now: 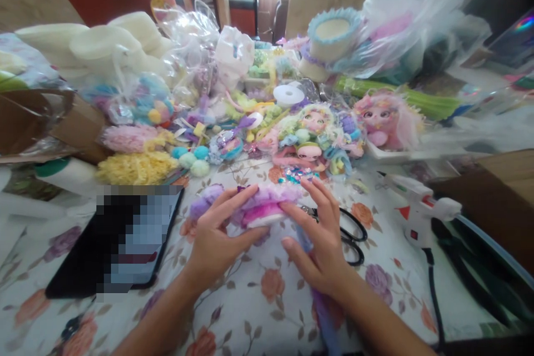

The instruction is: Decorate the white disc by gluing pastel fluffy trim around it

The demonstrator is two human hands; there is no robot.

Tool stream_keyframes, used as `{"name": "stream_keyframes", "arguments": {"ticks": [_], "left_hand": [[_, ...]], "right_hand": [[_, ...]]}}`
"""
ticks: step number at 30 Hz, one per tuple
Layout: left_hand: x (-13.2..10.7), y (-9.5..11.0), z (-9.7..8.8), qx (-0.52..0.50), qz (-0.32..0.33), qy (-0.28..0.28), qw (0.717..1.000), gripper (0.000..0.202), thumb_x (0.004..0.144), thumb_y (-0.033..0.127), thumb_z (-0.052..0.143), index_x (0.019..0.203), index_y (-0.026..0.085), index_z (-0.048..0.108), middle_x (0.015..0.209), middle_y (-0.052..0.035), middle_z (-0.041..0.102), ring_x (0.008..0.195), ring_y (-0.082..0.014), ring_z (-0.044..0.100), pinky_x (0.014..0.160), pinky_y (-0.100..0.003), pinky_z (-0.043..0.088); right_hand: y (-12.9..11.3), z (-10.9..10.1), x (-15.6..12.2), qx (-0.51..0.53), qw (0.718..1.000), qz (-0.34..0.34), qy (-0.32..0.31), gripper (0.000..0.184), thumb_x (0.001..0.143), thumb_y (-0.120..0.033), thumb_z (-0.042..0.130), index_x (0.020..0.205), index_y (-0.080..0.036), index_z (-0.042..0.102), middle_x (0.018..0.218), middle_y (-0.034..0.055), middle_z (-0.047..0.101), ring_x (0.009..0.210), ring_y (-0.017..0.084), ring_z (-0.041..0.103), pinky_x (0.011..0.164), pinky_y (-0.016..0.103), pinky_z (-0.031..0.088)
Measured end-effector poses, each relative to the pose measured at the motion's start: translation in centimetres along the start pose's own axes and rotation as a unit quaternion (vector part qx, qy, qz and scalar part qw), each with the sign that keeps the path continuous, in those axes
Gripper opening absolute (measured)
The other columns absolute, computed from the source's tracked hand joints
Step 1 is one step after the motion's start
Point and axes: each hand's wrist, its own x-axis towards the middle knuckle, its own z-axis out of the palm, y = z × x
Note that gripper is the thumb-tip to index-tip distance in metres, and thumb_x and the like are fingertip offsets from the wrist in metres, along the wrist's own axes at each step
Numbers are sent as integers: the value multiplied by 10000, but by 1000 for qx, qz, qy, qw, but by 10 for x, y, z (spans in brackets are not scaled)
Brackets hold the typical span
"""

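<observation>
A fluffy lilac and pink fabric piece (273, 197) with a bright pink middle and a white lower edge is between my hands above the table. My left hand (223, 228) grips its left side, thumb along the lower edge and fingers over the top. At its right end, my right hand (319, 233) has fingers stretched and apart, the index fingertip touching the pink part and the thumb free. A purple ribbon-like strip (323, 311) hangs or lies below my right hand, partly hidden by it. Black-handled scissors (354, 233) lie behind that hand.
On the right are a white glue gun (417, 211) with a cord and a cardboard box (492, 200). A tablet (83, 256) lies at left. Behind sit blue sequins (298, 175), doll-faced decorations (315, 119), pompoms (196, 158), yellow yarn (137, 168) and a ribbon spool (287, 94).
</observation>
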Motion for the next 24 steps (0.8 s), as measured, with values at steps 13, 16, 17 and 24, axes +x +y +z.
{"name": "stream_keyframes", "arguments": {"ticks": [13,16,17,24], "left_hand": [[0,3,1,-24,-32,-32,999,570,671,326,874,1219,322,714,1208,-35,709,1203,-261,619,1003,-341,548],[0,-3,1,-78,-73,-25,994,658,645,366,892,1267,313,685,1257,-43,682,1213,-276,610,972,-330,562],[1,-5,0,-92,-85,-24,992,688,637,367,898,1285,311,673,1274,-46,673,1210,-282,610,973,-336,561],[1,-5,-3,-100,-89,-45,990,675,624,356,908,1259,371,682,1247,-13,668,1221,-269,582,1021,-338,524]], "right_hand": [[-9,0,2,-15,999,-46,-2,432,917,-326,559,1336,-223,557,1578,135,282,1458,409,258,1154,612,266],[-5,0,-1,20,999,14,47,322,923,-247,538,1235,-221,619,1500,124,415,1425,371,340,1141,585,303],[-4,0,-1,29,997,28,72,293,922,-221,528,1198,-222,630,1456,117,464,1402,355,375,1133,572,322],[-9,-2,1,6,997,-54,60,400,878,-240,591,1276,-207,607,1479,134,406,1385,361,374,1138,556,320]]}}
